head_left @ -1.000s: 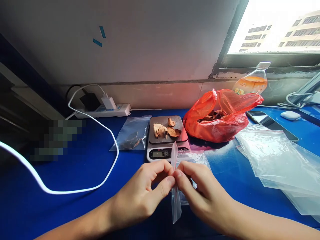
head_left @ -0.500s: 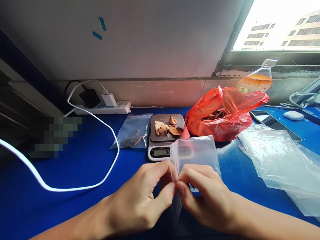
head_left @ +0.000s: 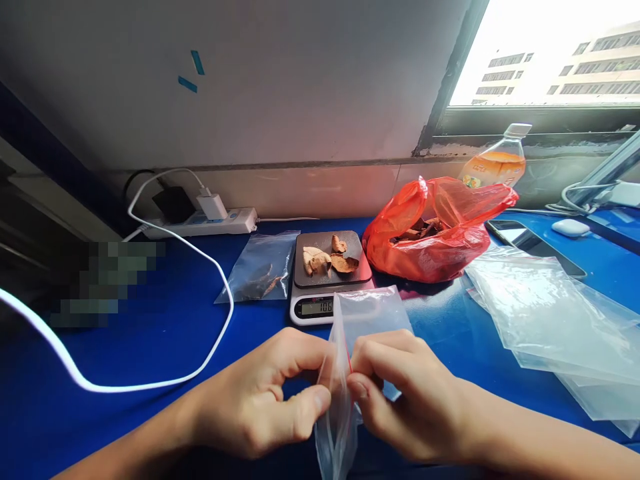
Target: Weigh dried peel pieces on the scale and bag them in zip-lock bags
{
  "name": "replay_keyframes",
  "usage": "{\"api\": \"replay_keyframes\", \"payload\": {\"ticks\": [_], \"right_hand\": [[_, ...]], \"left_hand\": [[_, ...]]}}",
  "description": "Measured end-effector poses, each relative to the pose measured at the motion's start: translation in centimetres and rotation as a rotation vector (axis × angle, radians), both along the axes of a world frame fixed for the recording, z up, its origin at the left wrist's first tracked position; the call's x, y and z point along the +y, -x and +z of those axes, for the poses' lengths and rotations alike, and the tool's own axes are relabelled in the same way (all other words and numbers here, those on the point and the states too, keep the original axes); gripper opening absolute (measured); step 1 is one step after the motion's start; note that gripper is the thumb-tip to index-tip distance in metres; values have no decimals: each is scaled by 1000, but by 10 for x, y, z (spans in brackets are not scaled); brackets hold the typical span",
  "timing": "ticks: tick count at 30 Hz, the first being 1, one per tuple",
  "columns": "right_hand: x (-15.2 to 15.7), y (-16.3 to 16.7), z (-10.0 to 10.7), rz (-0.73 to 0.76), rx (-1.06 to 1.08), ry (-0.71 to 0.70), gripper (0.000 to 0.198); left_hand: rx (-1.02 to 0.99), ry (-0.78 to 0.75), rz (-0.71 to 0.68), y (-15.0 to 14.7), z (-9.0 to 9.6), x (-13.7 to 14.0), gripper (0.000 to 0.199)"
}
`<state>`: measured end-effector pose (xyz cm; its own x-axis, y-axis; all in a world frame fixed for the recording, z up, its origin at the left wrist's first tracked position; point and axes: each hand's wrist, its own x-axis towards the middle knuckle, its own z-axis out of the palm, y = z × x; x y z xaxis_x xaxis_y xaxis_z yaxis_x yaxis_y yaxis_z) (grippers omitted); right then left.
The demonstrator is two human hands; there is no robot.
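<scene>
Between both hands is a clear zip-lock bag (head_left: 373, 313) with a red seal line, its mouth spread apart toward me. My left hand (head_left: 270, 393) pinches one lip of it between thumb and fingers. The opposite lip is gripped by my right hand (head_left: 405, 387), close to the red line. Just beyond the bag stands a small digital kitchen scale (head_left: 300, 313), partly covered by the bag, its display reading about 106. Several dried brown peel-like pieces (head_left: 320, 260) lie on its plate. Left of the scale lies another zip-lock bag (head_left: 260, 267) with dark pieces inside.
A red plastic bag (head_left: 430, 247) of dried brown pieces sits right of the scale, a drink bottle (head_left: 495, 163) behind it. Zip-lock bags (head_left: 545, 313) lie stacked at right, near a phone (head_left: 535, 247). A white cable (head_left: 220, 333) loops from the power strip (head_left: 235, 221).
The bag's mouth has gone from pinched together to spread apart, as my left hand moved left and slightly down. The view has shifted slightly.
</scene>
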<state>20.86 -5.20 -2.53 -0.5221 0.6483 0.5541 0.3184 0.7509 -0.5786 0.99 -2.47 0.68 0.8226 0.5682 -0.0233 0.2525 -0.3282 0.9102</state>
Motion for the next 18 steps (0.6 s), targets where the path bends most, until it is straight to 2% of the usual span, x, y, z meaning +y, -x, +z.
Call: {"api": "replay_keyframes", "payload": {"ticks": [2, 5, 7, 9, 14, 18], "right_hand": [[7, -6, 0, -25, 66, 30, 15], [17, -13, -2, -189, 217, 51, 10], [20, -14, -4, -253, 234, 14, 10], [18, -11, -6, -252, 209, -70, 9], [4, 0, -7, -276, 240, -256, 48], [0, 0, -6, -306, 87, -314, 51]], "left_hand": [[2, 38, -12, -1, 1, 1, 10], [67, 69, 34, -6, 2, 0, 12], [116, 87, 108, -9, 1, -3, 11], [136, 119, 184, -12, -1, -6, 10], [136, 124, 303, -14, -5, -9, 16], [172, 67, 311, -14, -6, -8, 20]]}}
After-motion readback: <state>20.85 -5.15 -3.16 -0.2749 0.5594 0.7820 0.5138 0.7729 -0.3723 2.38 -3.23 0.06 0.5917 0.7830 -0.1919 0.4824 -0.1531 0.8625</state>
